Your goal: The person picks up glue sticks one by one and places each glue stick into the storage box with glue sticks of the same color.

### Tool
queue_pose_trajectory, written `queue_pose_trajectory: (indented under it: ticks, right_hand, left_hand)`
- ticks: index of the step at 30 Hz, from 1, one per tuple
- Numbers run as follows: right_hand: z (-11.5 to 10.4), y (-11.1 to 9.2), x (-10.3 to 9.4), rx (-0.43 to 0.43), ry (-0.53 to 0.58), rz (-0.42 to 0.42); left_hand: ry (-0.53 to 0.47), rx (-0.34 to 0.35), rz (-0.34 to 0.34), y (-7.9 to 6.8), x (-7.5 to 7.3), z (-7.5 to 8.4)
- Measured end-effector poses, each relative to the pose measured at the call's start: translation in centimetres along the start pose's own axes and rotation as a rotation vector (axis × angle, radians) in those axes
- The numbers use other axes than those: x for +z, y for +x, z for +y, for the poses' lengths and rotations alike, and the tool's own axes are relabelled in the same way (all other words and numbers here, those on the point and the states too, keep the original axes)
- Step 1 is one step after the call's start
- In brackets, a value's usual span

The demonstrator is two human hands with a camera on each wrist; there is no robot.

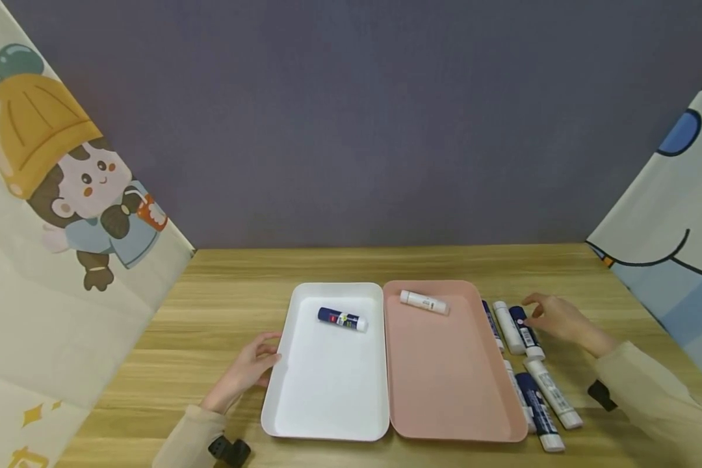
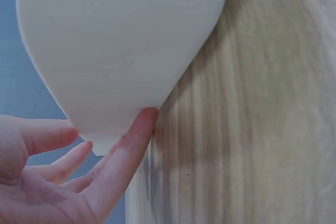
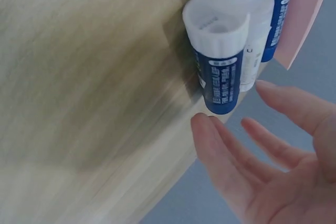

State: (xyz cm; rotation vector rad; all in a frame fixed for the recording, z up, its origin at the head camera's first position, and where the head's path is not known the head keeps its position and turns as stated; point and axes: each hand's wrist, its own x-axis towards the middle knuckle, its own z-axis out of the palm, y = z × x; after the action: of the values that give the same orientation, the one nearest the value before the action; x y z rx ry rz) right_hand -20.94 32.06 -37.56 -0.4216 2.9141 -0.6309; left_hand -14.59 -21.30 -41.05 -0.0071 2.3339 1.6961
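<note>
My left hand (image 1: 250,365) is at the left side of the white tray (image 1: 327,383), its fingertips (image 2: 147,116) touching the wall in the left wrist view. In that tray lies a dark blue glue stick (image 1: 342,319) with a white end. A white glue stick (image 1: 424,302) lies in the pink tray (image 1: 453,383) beside it. On the right, my right hand (image 1: 561,320) hovers with parted fingers close to a blue glue stick (image 1: 525,333). The right wrist view shows that blue glue stick (image 3: 220,77) just beyond the fingertips, with nothing held.
Right of the pink tray, several more glue sticks lie on the wooden table (image 1: 222,286), among them a white one (image 1: 509,327), another white one (image 1: 554,393) and a blue one (image 1: 539,411). A grey panel (image 1: 380,130) stands behind, with patterned cloth (image 1: 23,312) at the sides.
</note>
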Motion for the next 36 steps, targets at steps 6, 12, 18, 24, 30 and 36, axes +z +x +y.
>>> queue_pose_trajectory:
  ticks: [6, 12, 18, 24, 30, 36]
  right_hand:
    - [-0.19, 0.00, 0.27, 0.036, 0.060, -0.049]
    - [-0.63, 0.12, 0.39, 0.047, 0.055, -0.061]
    - [-0.62, 0.21, 0.68, 0.087, 0.092, -0.089]
    - [-0.47, 0.29, 0.85, 0.111, 0.116, -0.103]
    - [-0.66, 0.22, 0.91, 0.132, 0.127, -0.099]
    - [-0.77, 0.24, 0.83, 0.142, 0.135, -0.106]
  left_hand:
    - [0.007, -0.006, -0.001, -0.17, -0.12, 0.22]
    - [0.011, -0.017, 0.019, -0.26, -0.07, 0.26]
    - [0.014, -0.020, 0.031, -0.33, -0.03, 0.27]
    - [0.012, -0.005, 0.009, -0.37, -0.12, 0.38]
    - [0.010, -0.013, 0.025, -0.32, 0.03, 0.46]
    - [0.025, -0.018, 0.046, -0.37, 0.09, 0.51]
